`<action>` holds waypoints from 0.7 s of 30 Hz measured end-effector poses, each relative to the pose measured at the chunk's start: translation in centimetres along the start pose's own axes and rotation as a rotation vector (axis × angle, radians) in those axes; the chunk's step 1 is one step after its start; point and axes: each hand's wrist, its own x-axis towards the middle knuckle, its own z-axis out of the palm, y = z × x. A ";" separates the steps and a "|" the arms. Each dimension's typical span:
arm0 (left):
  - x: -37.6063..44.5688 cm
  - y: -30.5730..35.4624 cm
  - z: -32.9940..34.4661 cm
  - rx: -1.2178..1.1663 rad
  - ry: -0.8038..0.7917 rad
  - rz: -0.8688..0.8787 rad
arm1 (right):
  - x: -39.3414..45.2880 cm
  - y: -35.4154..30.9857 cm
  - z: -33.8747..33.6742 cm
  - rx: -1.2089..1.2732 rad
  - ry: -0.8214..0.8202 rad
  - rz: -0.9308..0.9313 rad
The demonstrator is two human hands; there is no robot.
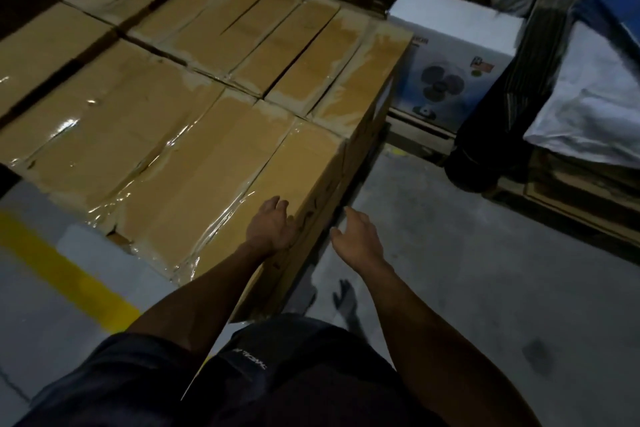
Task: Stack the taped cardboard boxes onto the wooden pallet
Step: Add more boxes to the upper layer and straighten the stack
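Where the grey concrete floor (485, 270) meets the stack, brown tape-sealed cardboard boxes (156, 114) lie packed flat together; whatever bears them seems hidden. The left hand (270, 229) rests on the nearest box's corner (242, 191), fingers loosely curled over its edge. The right hand (353, 236) hovers just beside, fingers relaxed, holding nothing.

No text reads clearly. The white fan box (450, 59) carries a blurred dark brand strip and a fan picture; the shorts (298, 374) bear small illegible white lettering.
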 end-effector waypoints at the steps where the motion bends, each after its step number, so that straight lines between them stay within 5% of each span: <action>1: 0.7 0.4 -0.1 -0.011 0.000 -0.011 | 0.7 0.0 -0.5 -0.007 0.000 -0.003; 9: 10.0 2.2 -1.4 -0.010 0.088 0.000 | 10.4 -0.4 -4.1 -0.031 -0.059 0.014; 21: 26.7 7.7 -1.6 0.162 0.029 0.212 | 31.2 -3.2 -5.3 0.541 -0.012 0.440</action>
